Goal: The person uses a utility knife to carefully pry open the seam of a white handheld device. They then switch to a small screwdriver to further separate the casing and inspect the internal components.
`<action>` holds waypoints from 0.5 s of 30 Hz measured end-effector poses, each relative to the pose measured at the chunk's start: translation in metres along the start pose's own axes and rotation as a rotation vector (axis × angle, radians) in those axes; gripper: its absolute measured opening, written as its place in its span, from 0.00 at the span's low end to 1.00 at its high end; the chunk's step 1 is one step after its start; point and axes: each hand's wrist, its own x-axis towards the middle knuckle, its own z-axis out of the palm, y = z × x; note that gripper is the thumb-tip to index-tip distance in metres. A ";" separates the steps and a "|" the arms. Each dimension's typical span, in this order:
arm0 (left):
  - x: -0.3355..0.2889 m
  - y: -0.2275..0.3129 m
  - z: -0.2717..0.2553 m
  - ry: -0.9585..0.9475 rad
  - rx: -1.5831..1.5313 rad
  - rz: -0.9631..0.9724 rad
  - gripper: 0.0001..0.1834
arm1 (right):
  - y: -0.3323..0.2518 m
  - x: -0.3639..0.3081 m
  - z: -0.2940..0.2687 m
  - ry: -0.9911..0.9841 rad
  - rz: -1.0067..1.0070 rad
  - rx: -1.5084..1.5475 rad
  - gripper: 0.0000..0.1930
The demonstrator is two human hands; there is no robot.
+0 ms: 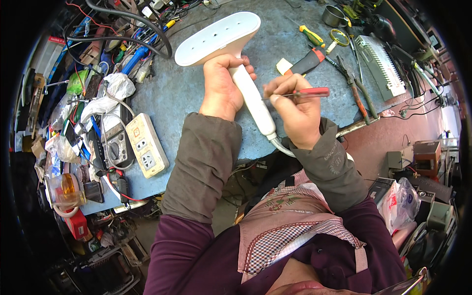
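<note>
A white handheld garment steamer (253, 101), with a wide oval head and a cord at the handle's end, is held above the blue bench (206, 93). My left hand (222, 83) wraps round its neck, just under the head. Between the fingers of my right hand (295, 108) is a small screwdriver (313, 92) with a red handle. Its thin shaft points left at the side of the steamer's handle. Whether the tip touches or sits in the seam cannot be made out.
A power strip (147, 146) and a multimeter (117, 143) lie left, beside heaped cables and tools. To the right are a utility knife (307, 61), a yellow-green screwdriver (311, 36), pliers (355, 88), a magnifier (338, 39) and a metal cup (334, 17).
</note>
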 end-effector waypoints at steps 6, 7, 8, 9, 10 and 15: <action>-0.001 0.000 0.001 -0.019 -0.015 0.017 0.17 | -0.009 0.006 0.002 0.140 0.226 0.136 0.10; -0.001 0.000 0.001 -0.015 -0.017 0.020 0.17 | -0.011 0.005 0.004 0.112 0.233 0.047 0.10; -0.003 0.000 0.001 -0.008 -0.019 0.023 0.17 | -0.012 0.003 0.007 0.083 0.242 -0.040 0.10; -0.004 0.001 0.002 -0.012 -0.017 0.033 0.17 | -0.013 0.003 0.008 0.054 0.250 -0.127 0.10; -0.004 0.001 0.002 -0.016 -0.015 0.043 0.17 | -0.012 0.002 0.007 0.017 0.238 -0.172 0.12; -0.001 -0.001 0.001 -0.050 -0.044 0.069 0.18 | -0.014 0.004 0.002 -0.179 0.338 -0.049 0.13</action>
